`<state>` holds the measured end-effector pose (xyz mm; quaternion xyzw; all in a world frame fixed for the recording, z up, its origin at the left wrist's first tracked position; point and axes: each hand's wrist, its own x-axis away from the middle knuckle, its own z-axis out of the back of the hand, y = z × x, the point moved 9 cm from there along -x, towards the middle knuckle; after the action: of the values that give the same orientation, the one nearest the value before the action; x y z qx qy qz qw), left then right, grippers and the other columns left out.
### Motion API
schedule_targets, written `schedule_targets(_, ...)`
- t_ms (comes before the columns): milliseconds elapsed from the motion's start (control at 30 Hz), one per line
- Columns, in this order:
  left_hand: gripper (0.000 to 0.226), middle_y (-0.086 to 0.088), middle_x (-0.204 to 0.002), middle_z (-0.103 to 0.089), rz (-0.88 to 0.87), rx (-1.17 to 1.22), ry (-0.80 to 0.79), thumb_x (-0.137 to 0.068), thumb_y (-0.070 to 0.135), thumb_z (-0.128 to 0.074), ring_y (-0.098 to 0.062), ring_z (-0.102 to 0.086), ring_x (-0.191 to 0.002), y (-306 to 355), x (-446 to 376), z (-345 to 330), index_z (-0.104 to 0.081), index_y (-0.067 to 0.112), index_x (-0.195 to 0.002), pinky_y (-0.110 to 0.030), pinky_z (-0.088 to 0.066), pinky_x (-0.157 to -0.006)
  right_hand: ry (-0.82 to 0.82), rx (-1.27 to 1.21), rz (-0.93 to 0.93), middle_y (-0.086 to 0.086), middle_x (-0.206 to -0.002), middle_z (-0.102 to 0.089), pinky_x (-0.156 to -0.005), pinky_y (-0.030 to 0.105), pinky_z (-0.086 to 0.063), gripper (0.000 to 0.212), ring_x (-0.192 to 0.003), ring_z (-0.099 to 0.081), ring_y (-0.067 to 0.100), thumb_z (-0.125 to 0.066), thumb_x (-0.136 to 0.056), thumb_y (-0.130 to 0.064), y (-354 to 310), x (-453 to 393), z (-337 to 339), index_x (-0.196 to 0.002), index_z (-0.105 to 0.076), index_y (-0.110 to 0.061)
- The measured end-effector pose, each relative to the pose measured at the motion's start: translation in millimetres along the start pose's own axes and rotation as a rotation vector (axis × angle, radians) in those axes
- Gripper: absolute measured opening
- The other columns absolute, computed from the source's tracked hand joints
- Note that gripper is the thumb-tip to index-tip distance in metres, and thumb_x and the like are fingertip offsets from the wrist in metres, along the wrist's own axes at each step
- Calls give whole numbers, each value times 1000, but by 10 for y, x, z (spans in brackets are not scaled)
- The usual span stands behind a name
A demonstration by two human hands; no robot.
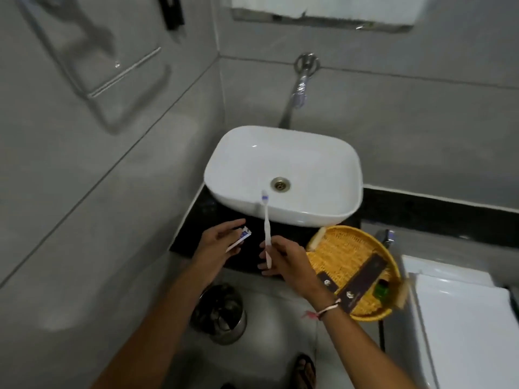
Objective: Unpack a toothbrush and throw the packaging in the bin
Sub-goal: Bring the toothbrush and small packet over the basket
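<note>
- Grey tiled walls closing in around a dark table in the head view, carrying a white basin with a brass drain at its middle.
- Projecting from the back wall above the basin, a chrome tap.
- Standing upright in front of the basin, a white toothbrush, bristle end up and overlapping the basin's front rim, handle end down.
- Pinching the toothbrush's lower handle, the right hand, thumb and fingers pressed against it; a thread band circling that wrist.
- Holding the packaging, a flat white piece with a blue patch, just beside the toothbrush on its left: the left hand, thumb and fingers closed on it, not touching the brush.
- Sitting on the floor below the left forearm, a round metal bin, its opening facing up; contents too dim to tell.
- Resting on the table to the right of the hands, a yellow woven tray, holding dark flat packets and a small green bottle.
- Showing at the bottom edge, a sandalled foot on the pale floor.
</note>
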<state>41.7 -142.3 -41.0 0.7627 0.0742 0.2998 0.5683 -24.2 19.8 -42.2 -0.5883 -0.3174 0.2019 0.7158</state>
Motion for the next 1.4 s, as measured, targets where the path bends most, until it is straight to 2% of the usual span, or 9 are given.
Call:
schedule_targets(167, 24, 1, -88, -66, -57, -204, -159, -99, 17, -52, -7, -56, -73, 64, -184, -983, -74, 18, -110, -20, -48, -60, 383, -149, -19, 9, -90, -68, -55, 35, -62, 18, -73, -76, 28, -55, -100, -21, 8, 429, 984, -104, -68, -9)
schedule_targets(300, 14, 5, -77, -73, -74, -287, -224, -95, 15, -62, -2, -63, -61, 18, -235, -1600, -74, 12, -101, -15, -50, -50, 594, 70, -10, 18, -77, -69, -65, 38, -57, 17, -67, -66, 21, -63, -96, -20, 59, 745, 1643, -90, -69, -6)
schedule_targets(400, 4, -1, -59, -69, -97, -297, -240, -87, 10, -71, -11, -58, -49, 18, -240, -1912, -74, 9, -85, -20, -49, -45, 611, 114, -72, 3, -65, -67, -62, 24, -51, 3, -58, -61, 6, -67, -92, -14, 199, 805, 1969, -90, -67, -14)
schedule_targets(567, 18, -24, -89, -73, -100, -350, -105, -85, -6, -65, -29, -74, -77, -4, -409, -2087, -70, -6, -103, -42, -63, -73, 605, 140, -164, 19, -77, -73, -75, 48, -61, 5, -71, -70, 33, -65, -92, -11, 383, 677, 2317, -90, -67, -7)
schedule_targets(733, 19, -22, -101, -76, -63, -296, -40, -88, -2, -67, -34, -75, -95, -188, -484, -2134, -75, -2, -105, -31, -66, -72, 548, 158, -229, 21, -85, -74, -78, 52, -63, 25, -83, -75, 37, -58, -98, -15, 604, 491, 2452, -79, -65, 0)
schedule_targets(867, 12, -10, -84, -77, -45, -393, 70, -85, 2, -73, -31, -76, -85, -418, -401, -2075, -79, 2, -95, -47, -63, -85, 425, 246, -271, 17, -94, -75, -82, 44, -63, 16, -87, -75, 32, -60, -97, -13, 717, 379, 2394, -97, -72, -2)
schedule_targets(1000, 11, 0, -73, -75, -147, -611, 99, -80, 6, -79, -12, -72, -70, -500, -291, -2149, -82, 7, -90, -16, -61, -66, 377, 342, -283, 14, -91, -75, -76, 31, -59, 22, -79, -69, 21, -66, -92, -10, 748, 309, 2379, -78, -66, -28)
schedule_targets(1167, 7, -11, -84, -80, -151, -775, 64, -80, 6, -79, -21, -75, -78, -570, -330, -2280, -81, 4, -86, -36, -64, -76, 393, 370, -475, 10, -74, -71, -44, 15, -45, 24, -51, -60, 12, -59, -97, -17, 947, 291, 2413, -92, -73, 1)
schedule_targets(1400, 16, -4, -82, -67, -220, -1018, 16, -93, 13, -63, -13, -63, -72, -588, -371, -2422, -61, 9, -78, -15, -49, -57, 452, 375, -544, 5, -66, -67, -40, 12, -43, 31, -45, -54, 7, -59, -98, -17, 1019, 240, 2412, -67, -62, -14)
